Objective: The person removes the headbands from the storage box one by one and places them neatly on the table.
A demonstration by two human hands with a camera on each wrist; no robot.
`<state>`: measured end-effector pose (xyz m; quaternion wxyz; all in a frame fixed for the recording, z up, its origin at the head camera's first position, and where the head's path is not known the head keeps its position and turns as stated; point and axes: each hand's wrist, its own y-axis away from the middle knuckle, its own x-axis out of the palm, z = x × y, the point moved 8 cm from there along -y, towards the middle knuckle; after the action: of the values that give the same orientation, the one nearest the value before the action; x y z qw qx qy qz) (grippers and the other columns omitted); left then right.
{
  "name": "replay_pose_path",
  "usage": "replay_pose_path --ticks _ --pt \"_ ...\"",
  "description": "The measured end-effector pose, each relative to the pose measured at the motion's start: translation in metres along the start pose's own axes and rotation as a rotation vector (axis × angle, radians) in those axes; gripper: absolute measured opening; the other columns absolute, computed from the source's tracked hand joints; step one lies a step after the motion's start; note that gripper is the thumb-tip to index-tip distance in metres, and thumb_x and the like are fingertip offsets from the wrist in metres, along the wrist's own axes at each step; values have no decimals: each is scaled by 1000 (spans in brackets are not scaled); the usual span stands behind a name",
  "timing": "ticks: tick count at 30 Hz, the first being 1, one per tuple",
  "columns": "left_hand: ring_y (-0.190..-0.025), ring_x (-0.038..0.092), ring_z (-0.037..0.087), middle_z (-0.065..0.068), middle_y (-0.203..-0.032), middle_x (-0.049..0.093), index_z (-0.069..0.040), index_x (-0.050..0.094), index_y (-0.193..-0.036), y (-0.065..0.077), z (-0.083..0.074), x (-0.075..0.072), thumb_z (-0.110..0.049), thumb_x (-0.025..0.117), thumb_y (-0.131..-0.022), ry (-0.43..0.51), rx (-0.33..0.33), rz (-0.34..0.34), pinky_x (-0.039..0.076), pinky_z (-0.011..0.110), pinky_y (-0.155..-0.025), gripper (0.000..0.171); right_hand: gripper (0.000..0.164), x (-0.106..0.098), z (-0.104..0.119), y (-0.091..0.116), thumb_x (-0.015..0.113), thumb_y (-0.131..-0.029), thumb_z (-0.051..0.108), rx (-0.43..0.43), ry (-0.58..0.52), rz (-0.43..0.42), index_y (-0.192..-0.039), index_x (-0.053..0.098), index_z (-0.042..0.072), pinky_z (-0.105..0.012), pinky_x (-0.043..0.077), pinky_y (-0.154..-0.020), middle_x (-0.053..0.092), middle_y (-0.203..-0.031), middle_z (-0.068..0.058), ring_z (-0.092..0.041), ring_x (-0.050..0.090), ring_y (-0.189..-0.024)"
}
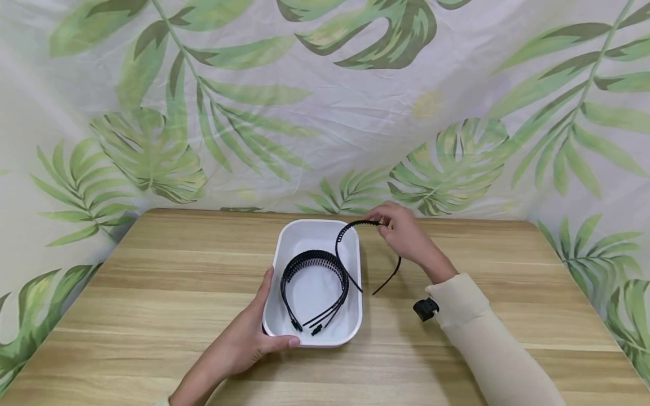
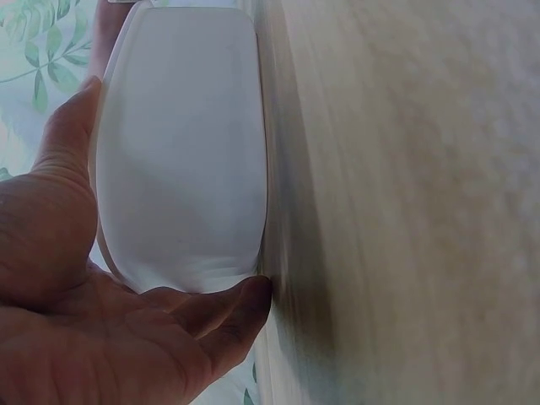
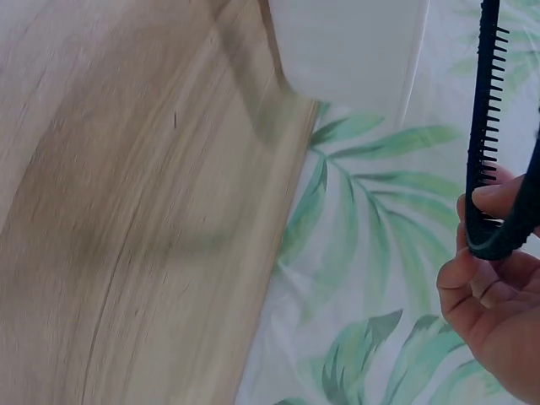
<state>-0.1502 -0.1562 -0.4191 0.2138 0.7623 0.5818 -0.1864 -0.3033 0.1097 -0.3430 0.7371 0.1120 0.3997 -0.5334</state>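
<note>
A white rectangular tub (image 1: 293, 237) stands on the table. My left hand (image 1: 249, 332) holds its near left corner, with the thumb on the near side. In the left wrist view the fingers (image 2: 240, 316) curl against the white wall. Inside the tub lie several black toothed headbands (image 1: 313, 258), nested together with their ends toward me. Above the tub's right rim, my right hand (image 1: 402, 232) pinches another black headband (image 1: 355, 223) near the top of its arc. Its ends point down and toward me. The right wrist view shows its row of small teeth (image 3: 491, 110).
The wooden table (image 1: 172, 270) reaches back to a leaf-print cloth (image 1: 244, 141) hanging behind it. A small black device (image 1: 425, 309) sits at the right sleeve cuff (image 1: 459, 299).
</note>
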Motion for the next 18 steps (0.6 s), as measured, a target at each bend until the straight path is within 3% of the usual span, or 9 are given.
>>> replay_pose_path --ticks 8,18 --pt "-145 47 32 19 -174 20 -21 -7 -170 -1 1 0 -34 95 -76 5 3 -1 32 53 -120 139 38 -8 -18 -2 55 -91 -17 57 11 -14 -120 75 -1 -33 50 -74 71 -115 -19 -32 64 -93" --pt "-147 44 34 20 -174 18 -19 -7 -170 1 1 -1 -34 95 -77 -7 -2 -4 30 57 -120 138 37 -12 -39 -6 53 -93 -16 140 -12 -4 -119 75 1 -35 49 -75 69 -111 -21 -32 62 -97"
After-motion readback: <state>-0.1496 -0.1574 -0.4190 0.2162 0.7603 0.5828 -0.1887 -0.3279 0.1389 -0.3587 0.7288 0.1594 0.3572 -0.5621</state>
